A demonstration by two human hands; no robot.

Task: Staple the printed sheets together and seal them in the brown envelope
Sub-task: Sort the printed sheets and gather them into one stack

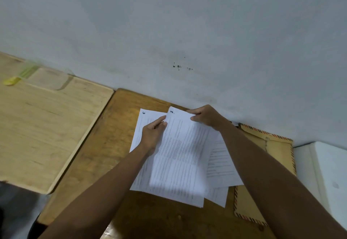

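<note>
Your left hand point(153, 135) and right hand point(206, 117) hold a sheet point(180, 154) above more sheets point(219, 165) on the desk point(105, 156). The envelope point(277, 150) lies right of your right hand, partly under the sheets; a board point(41, 126) sits left of your left hand.

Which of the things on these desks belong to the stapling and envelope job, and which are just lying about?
Part of the job:
- white printed sheets, the top ones gripped at their far edge by the left hand and right hand
- brown paper envelope with striped border, partly under the sheets

Just lying about:
- clear plastic box with green and yellow parts on the pale wooden desk
- white box at right

No stapler is in view.
</note>
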